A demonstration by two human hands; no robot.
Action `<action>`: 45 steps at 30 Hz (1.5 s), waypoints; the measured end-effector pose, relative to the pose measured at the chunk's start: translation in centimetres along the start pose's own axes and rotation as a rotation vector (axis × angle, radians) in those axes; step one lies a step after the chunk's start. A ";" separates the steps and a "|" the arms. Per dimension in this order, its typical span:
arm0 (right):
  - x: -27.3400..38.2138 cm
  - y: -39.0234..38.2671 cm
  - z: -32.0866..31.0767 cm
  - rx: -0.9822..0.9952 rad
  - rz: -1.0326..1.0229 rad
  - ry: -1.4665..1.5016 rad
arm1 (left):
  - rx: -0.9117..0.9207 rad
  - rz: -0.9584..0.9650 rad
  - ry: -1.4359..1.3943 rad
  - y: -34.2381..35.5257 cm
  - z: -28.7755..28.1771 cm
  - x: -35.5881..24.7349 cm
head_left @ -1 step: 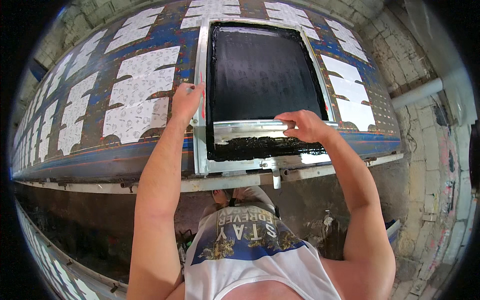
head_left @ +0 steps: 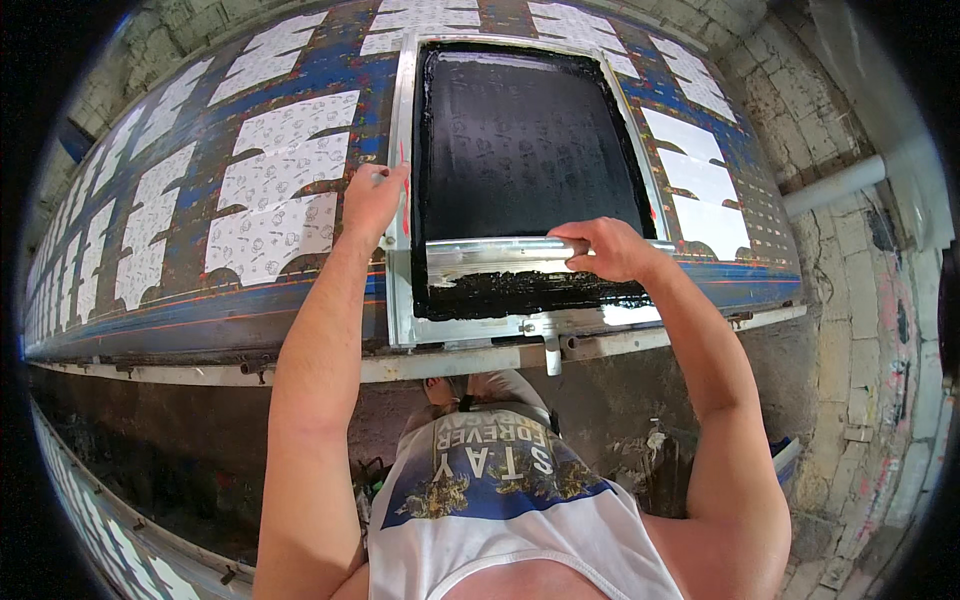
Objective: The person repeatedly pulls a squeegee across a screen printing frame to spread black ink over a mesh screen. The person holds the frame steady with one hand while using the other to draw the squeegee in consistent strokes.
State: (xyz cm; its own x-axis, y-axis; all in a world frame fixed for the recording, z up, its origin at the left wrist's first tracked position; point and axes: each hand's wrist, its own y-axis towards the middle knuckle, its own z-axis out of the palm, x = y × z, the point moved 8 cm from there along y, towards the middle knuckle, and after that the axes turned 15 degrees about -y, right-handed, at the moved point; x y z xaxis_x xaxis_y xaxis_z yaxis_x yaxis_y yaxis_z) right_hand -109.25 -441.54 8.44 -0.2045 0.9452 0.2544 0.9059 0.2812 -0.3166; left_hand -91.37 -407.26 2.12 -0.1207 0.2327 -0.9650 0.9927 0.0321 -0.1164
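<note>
A screen printing frame point(head_left: 398, 270) of bare metal lies on the long table, its mesh point(head_left: 530, 140) coated with black ink. At the frame's left side my left hand point(head_left: 373, 203) is closed, its fingers curled at the metal edge; a small grey part shows between them. My right hand point(head_left: 612, 250) grips a long metal squeegee point(head_left: 490, 250) towards its right end. The squeegee lies across the near part of the screen, and a thick band of black ink point(head_left: 530, 295) sits on its near side. Faint small motifs show through the inked mesh.
White cut fabric pieces point(head_left: 285, 190) with small printed motifs cover the table to the left. Plain white pieces point(head_left: 710, 225) lie right of the frame. A metal rail point(head_left: 200, 374) runs along the near table edge. A brick wall point(head_left: 845, 300) and a pipe point(head_left: 835, 187) stand at right.
Both hands and the squeegee stay practically where they were. The faint motifs in the black mesh show a little more plainly now.
</note>
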 end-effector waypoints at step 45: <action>-20.2 36.2 -19.8 -0.584 0.064 -0.428 | -0.016 0.058 0.243 0.5 1.2 -2.0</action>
State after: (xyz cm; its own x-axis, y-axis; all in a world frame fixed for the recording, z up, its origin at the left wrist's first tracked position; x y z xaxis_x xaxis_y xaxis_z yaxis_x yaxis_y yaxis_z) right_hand -65.00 -453.73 9.92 -0.1631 0.9725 -0.1663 0.9466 0.2018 0.2513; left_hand -90.64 -408.85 3.71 -0.0627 0.4612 -0.8851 0.9980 0.0270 -0.0567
